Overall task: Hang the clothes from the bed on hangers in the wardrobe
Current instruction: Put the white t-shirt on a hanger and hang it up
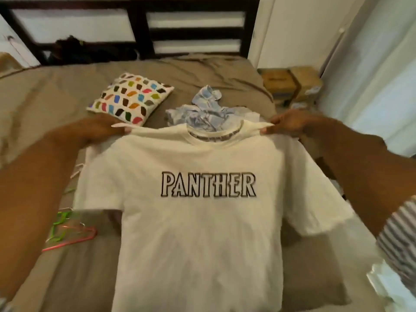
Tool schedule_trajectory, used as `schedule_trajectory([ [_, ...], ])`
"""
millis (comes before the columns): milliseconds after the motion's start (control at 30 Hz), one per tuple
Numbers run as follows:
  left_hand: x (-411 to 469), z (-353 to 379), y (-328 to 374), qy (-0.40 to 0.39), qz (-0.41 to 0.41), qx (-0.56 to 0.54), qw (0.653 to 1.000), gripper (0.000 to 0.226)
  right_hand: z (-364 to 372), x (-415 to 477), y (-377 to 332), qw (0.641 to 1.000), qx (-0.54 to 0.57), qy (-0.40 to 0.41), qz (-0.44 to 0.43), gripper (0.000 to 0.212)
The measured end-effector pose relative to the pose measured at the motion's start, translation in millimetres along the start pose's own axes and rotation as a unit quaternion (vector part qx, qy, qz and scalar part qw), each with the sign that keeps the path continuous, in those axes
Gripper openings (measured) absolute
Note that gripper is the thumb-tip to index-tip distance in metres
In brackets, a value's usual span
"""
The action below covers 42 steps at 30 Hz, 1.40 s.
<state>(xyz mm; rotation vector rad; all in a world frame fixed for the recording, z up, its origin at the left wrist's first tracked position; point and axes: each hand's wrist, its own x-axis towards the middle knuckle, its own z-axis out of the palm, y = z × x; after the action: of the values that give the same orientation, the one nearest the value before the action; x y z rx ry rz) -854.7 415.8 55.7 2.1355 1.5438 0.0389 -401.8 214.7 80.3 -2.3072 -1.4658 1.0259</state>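
T-shirt (198, 233), cream, short-sleeved; front turned up to the camera, with "PANTHER" printed across the chest in black-outlined capitals that read upright. A dark band of small lettering is seen inside the collar, too blurred to read. The garment is held spread above the bed (202, 70). Its long axis runs collar to hem, the collar pointed toward the headboard (139, 25) and the hem toward the wearer of the camera. One shoulder is pinched by the left hand (101, 127), the other by the right hand (290, 124). Behind the collar a crumpled light blue garment (207, 113) is laid on the brown bedcover. A pink hanger (74, 239) and a green hanger (59, 221) are laid at the left.
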Motion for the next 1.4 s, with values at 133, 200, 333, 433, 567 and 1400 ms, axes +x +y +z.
schedule_trajectory([
  [133,43,108,-38,0.211,-0.015,0.03,0.977,0.041,85,102,71,0.971,-0.003,0.24,-0.017,0.036],
  [200,24,171,-60,0.243,-0.02,-0.011,0.97,0.043,144,106,108,0.961,0.036,0.275,-0.009,0.039],
  [333,-60,294,-112,0.094,-0.145,-0.06,0.983,0.046,256,38,165,0.959,0.129,0.237,0.089,0.033],
  [433,-122,346,-137,-0.033,-0.297,-0.125,0.946,0.056,305,-4,203,0.96,0.121,0.094,0.233,0.033],
  [567,-154,357,-122,-0.06,-0.284,-0.227,0.93,0.019,340,-23,226,0.942,0.182,0.019,0.282,0.073],
  [1400,-208,307,-183,0.002,-0.296,-0.163,0.941,0.006,384,-23,28,0.994,0.099,-0.018,0.053,0.011],
])
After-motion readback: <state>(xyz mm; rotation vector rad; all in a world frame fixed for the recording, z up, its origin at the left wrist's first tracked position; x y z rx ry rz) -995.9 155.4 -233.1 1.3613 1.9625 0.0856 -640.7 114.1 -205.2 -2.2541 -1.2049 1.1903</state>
